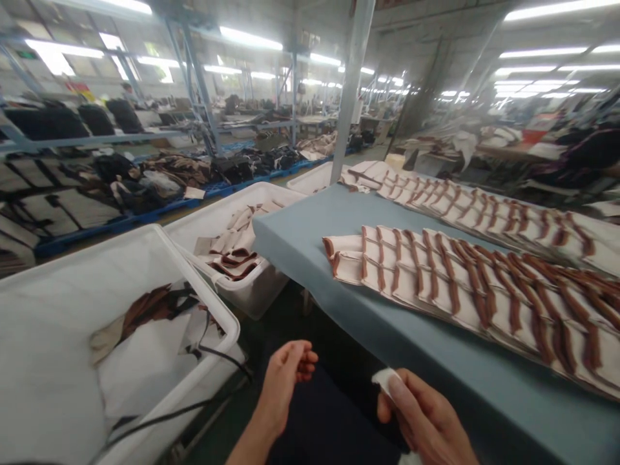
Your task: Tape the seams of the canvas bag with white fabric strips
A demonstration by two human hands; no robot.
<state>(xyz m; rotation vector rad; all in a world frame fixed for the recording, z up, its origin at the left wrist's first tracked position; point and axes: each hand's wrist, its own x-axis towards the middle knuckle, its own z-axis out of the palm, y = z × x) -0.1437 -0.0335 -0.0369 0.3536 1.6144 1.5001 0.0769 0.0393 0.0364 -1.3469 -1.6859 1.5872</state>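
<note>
My right hand (423, 413) pinches a small white scrap (384, 379) between thumb and fingers, just off the near edge of the table; whether it is paper or cloth I cannot tell. Lower down, another pale bit (411, 458) shows at the bottom edge of the view, beneath that hand. My left hand (289, 368) hovers to the left with its fingers curled in and the thumb over them, and nothing shows in it. Beyond both hands, overlapping cream fabric pieces with brown edging (416, 271) lie in a long row on the blue-grey tabletop (310, 226).
At left stands a white bin (227, 316) holding fabric and white scraps, with a black cord (194, 408) across its rim. Behind it, another white bin (264, 290) contains cream and brown pieces. A metal post (349, 90) rises by the table. A second fabric row (460, 200) lies farther back.
</note>
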